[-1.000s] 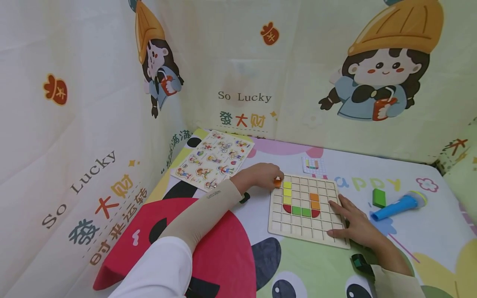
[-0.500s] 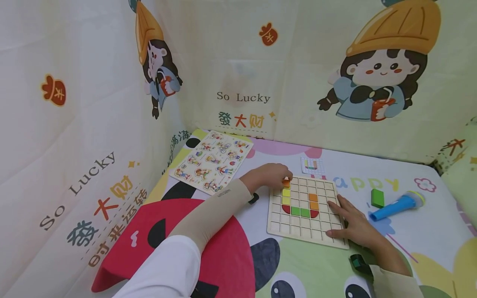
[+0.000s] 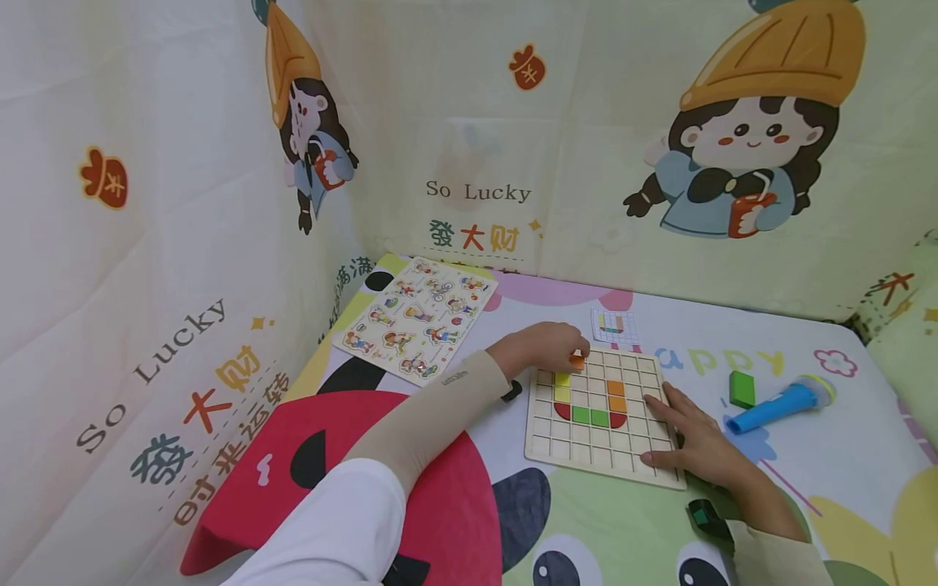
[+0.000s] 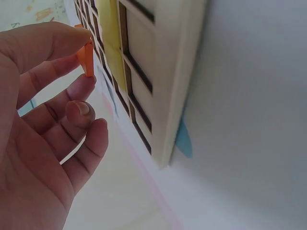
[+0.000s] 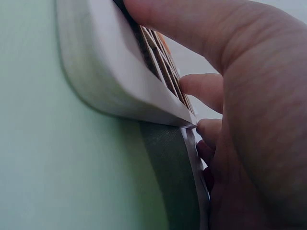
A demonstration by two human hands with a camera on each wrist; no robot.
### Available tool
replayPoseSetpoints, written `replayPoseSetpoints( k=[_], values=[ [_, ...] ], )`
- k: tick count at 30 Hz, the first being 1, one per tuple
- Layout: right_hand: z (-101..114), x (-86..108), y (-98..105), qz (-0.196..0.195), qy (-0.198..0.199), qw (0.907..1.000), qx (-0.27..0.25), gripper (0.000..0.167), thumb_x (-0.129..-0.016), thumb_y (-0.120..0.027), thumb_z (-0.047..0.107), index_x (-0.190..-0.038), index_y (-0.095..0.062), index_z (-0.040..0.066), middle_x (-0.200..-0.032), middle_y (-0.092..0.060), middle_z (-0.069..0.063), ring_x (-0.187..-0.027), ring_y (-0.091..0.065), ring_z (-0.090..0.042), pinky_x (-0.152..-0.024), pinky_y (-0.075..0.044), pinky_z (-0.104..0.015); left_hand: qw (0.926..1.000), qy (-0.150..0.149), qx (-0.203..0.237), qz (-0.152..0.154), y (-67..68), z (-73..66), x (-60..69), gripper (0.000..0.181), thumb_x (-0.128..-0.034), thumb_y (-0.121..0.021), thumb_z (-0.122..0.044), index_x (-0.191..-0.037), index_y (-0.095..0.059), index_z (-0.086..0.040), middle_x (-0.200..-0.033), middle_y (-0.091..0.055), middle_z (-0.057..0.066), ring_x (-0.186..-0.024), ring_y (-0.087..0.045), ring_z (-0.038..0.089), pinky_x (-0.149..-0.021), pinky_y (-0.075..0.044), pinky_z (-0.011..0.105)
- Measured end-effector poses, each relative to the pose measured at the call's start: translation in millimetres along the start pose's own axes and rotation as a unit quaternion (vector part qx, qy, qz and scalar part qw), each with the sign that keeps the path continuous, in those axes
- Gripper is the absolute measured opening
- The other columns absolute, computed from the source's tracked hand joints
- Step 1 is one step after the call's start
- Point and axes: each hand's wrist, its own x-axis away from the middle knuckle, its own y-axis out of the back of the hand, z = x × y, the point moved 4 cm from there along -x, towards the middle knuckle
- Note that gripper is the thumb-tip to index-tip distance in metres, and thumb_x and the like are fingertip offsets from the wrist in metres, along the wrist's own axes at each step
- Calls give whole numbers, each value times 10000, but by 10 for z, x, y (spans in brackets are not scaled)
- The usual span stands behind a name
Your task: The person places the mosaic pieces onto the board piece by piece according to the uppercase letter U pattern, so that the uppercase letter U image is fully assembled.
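A wooden grid board [image 3: 557,446] lies on the table. My left hand [image 3: 544,346] is over its top left part and pinches an orange tile [image 3: 578,363] between thumb and fingers; in the left wrist view the same orange tile [image 4: 87,61] is held just off the grid. Set in the board are yellow tiles [image 3: 562,389], red rounded corner pieces [image 3: 563,412], green tiles [image 3: 589,417] and orange tiles in a column on the right, together a U shape. My right hand [image 3: 703,446] rests on the board's right edge, fingers spread; the right wrist view shows its thumb [image 5: 187,21] over the rim.
Behind the board lies a small card [image 3: 614,325] printed with a coloured U on a grid. A green block [image 3: 742,390] and a blue toy torch-like thing [image 3: 780,406] lie to the right. A sheet of cartoon figures [image 3: 418,321] is at the back left.
My left hand has moved right with the orange tile, from the board's left edge past the top of the yellow column. The right hand stays in place.
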Motion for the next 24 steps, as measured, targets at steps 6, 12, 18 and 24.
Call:
replayPoseSetpoints(
  k=[6, 12, 18, 24],
  values=[
    [8, 3, 5, 24, -26, 10000, 2, 1065, -711, -755, 609, -1537, -288, 126, -1607, -2, -171, -1436, 58, -435, -938, -90, -786, 9999, -20, 115, 17, 6, -88, -72, 270, -934, -633, -319, -1191, -658, -240, -1052, -572, -95, -941, -507, 90, -840, -417, 251],
    [5, 9, 10, 10, -10, 10000, 34, 1058, -711, -758, 605, -1536, -295, 129, -1607, -8, -171, -1436, 46, -437, -937, -100, -786, 9997, 34, 241, 62, 30, -173, -147, 288, -933, -631, -309, -1214, -653, -253, -1080, -576, -102, -966, -505, 89, -868, -410, 249],
    [22, 15, 0, 34, -15, 10000, 57, 1047, -715, -760, 595, -1535, -300, 134, -1604, -14, -178, -1433, 34, -443, -934, -115, -786, 9999, -14, 98, 93, 47, -260, -243, 311, -929, -627, -309, -1233, -656, -251, -1141, -583, -110, -1004, -501, 68, -901, -399, 237],
    [28, 15, 5, 26, -25, 10000, 62, 1050, -710, -764, 591, -1534, -302, 132, -1603, -22, -183, -1434, 33, -440, -931, -118, -788, 9994, 2, 277, 182, 52, -326, -315, 292, -933, -633, -309, -1219, -659, -255, -1088, -585, -108, -969, -506, 86, -876, -403, 239]
  ],
)
